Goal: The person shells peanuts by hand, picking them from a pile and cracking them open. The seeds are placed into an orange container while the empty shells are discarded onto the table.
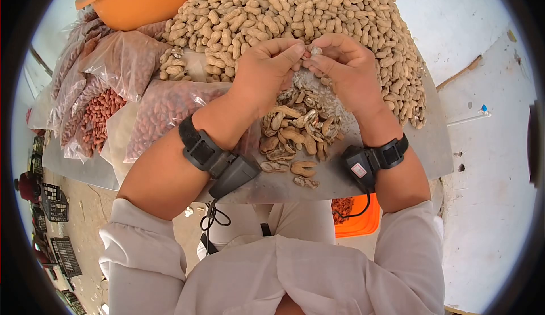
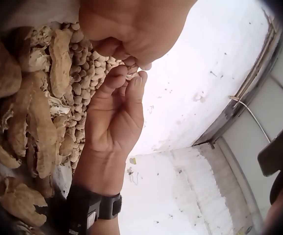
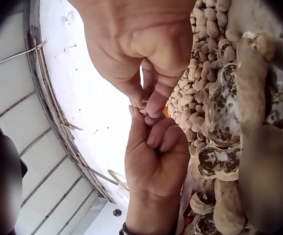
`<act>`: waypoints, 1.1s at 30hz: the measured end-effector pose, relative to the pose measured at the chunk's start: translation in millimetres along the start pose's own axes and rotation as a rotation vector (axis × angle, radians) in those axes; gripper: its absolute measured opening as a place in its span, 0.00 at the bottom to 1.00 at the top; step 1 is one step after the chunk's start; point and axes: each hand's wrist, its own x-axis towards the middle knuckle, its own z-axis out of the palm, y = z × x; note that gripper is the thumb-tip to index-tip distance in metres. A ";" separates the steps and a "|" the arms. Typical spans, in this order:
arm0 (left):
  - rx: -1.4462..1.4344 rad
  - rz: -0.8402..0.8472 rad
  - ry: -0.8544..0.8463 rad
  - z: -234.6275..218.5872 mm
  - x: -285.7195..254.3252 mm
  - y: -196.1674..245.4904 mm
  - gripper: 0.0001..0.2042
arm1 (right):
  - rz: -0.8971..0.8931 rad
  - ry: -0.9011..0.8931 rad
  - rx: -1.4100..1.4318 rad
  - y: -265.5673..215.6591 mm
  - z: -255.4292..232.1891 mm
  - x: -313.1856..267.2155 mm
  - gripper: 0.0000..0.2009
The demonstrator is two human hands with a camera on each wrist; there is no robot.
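Above the table's middle, my left hand (image 1: 262, 71) and right hand (image 1: 355, 76) meet at their fingertips. Between them is a small peanut (image 1: 316, 50) with a whitish, cracked-looking shell. Thumb and fingers of both hands pinch it, and the fingers largely cover it. The right wrist view shows a bit of the peanut (image 3: 143, 105) where the fingertips come together. Below the hands lies a heap of split, empty peanut shells (image 1: 295, 136), some showing pale insides. Just beyond the fingers rises a big pile of unshelled peanuts (image 1: 301, 8).
Clear plastic bags of red peanut kernels (image 1: 170, 110) lie on the left of the metal table (image 1: 335, 184). Behind them sits an orange basin (image 1: 136, 5). An orange tub (image 1: 363, 227) stands below the front edge; black crates (image 1: 55, 204) are on the floor at left.
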 end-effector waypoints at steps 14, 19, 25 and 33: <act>-0.273 -0.321 -0.093 -1.5 0.5 1.5 0.07 | -0.498 -0.004 -0.583 -7.1 3.9 0.5 0.09; -0.391 -0.432 -0.078 -4.9 3.6 2.5 0.08 | -0.502 -0.057 -0.565 -4.4 3.1 -0.2 0.09; -0.397 -0.459 -0.063 -5.2 2.0 3.5 0.07 | -0.549 -0.085 -0.585 -4.1 3.2 1.7 0.10; -0.201 -0.377 -0.118 -1.0 -0.4 6.2 0.08 | -0.172 -0.085 -0.241 -2.8 -15.9 2.3 0.06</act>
